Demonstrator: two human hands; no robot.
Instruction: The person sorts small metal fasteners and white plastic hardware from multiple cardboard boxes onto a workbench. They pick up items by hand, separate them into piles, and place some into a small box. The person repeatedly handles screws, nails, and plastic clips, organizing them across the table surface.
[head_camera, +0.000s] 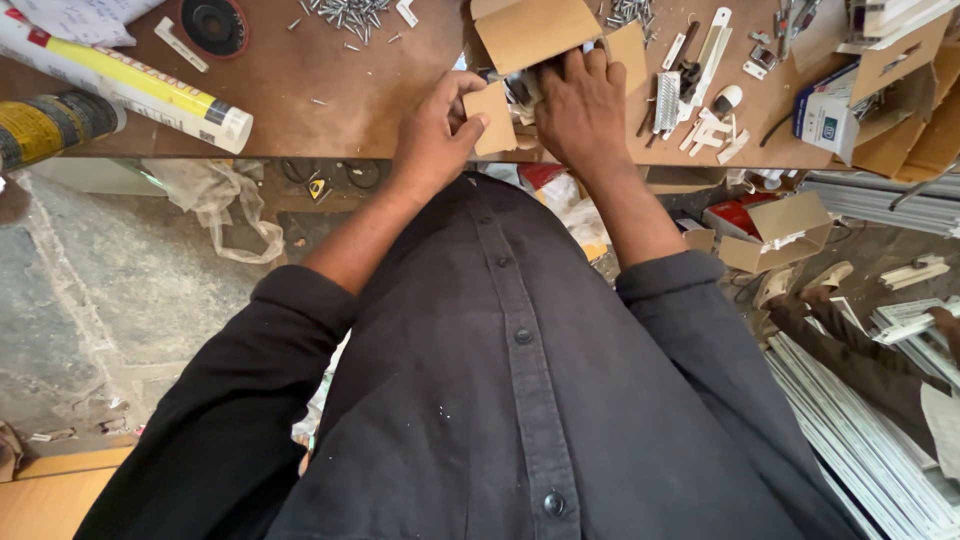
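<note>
Your left hand (437, 125) pinched a flap of the small cardboard box (530, 40), thumb on top. Your right hand (583, 105) lay curled over the box's open mouth, fingers inside; whether it gripped anything, can't tell. The box sat right at the near edge of the workbench (340, 90). Room was tight: screws (345, 15) behind, white plastic fittings (705, 120) just right, sealant tube (130, 85) well left.

Open brown carton (535, 35), yellow-white tube (130, 85)

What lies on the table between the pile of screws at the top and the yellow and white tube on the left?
In the head view, a black round disc and a small white strip lie between the screws and the tube.
</note>
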